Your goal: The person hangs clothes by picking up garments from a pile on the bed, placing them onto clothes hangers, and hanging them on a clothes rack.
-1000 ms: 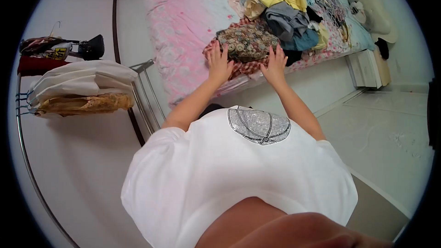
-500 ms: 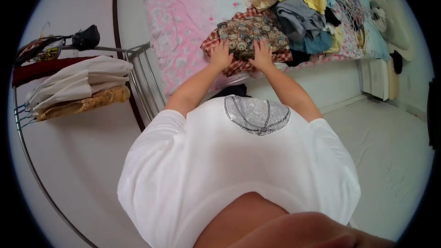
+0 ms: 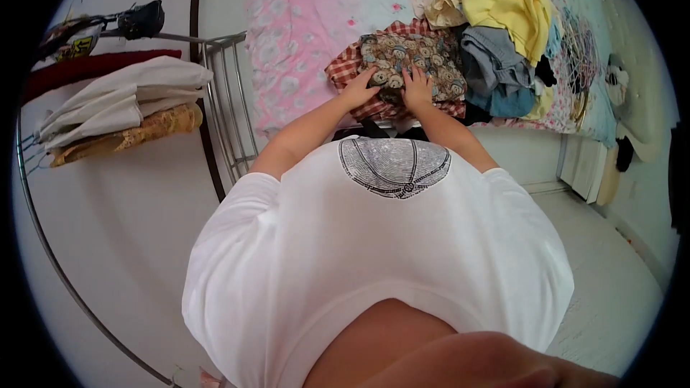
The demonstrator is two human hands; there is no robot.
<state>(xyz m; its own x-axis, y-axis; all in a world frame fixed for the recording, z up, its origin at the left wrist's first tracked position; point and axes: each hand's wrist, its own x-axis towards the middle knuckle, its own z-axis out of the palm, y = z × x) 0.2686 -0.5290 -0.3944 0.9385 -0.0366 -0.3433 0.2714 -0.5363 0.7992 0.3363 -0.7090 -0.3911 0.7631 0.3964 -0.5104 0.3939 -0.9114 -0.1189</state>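
A garment printed with teddy bears (image 3: pixel 438 65) lies folded on the bed, on top of a red-and-white checked cloth (image 3: pixel 343 68) whose edges show around it. My left hand (image 3: pixel 359 89) rests at the near left edge of the print, fingers on the fabric and thumb apart, toward the right. Close by, my right hand (image 3: pixel 417 90) lies on the near middle of the same garment with its fingers stretched forward. Neither hand has fabric visibly gripped in it.
Right of the garment rises a heap of clothes with a yellow piece (image 3: pixel 510 14) and a grey one (image 3: pixel 492 57). Beyond it lie tangled wire hangers (image 3: pixel 578 54). A metal rack (image 3: pixel 233 100) with hanging clothes (image 3: pixel 122 100) stands at the left. The bed (image 3: pixel 287 50) has a floral cover.
My hands have come slightly closer together on the bear-print garment, still touching it. The view has shifted, so the bed and clothes sit farther right in the picture.
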